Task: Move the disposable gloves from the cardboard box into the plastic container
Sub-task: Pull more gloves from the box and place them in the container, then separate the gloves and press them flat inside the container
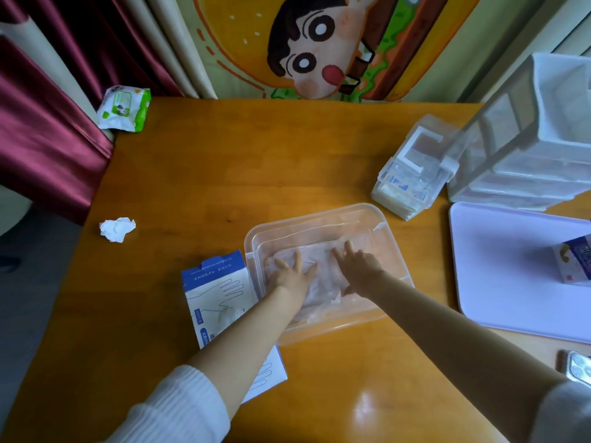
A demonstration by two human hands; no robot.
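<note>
Inside the plastic container (pixel 380 219), left hand (pixel 289 276) and right hand (pixel 359 273) press flat-fingered on the disposable gloves (pixel 323 284), transfer seemingly done, cardboard box (pixel 214 289) just beside it.

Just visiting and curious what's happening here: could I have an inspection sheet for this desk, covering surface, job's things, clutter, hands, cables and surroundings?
Surface: glossy orange-brown wooden table.
Job's things: clear rectangular plastic container holding thin translucent disposable gloves; blue-and-white cardboard box lying flat at its left.
Clutter: crumpled white tissue; green-and-white wipes pack; clear lidded plastic case; white drawer unit; pale lilac flat tray; phone.
Hands: left hand and right hand, fingers spread, pressing the gloves.
Cables: nothing seen.
Surroundings: dark red satin curtain; cartoon-print cloth.
</note>
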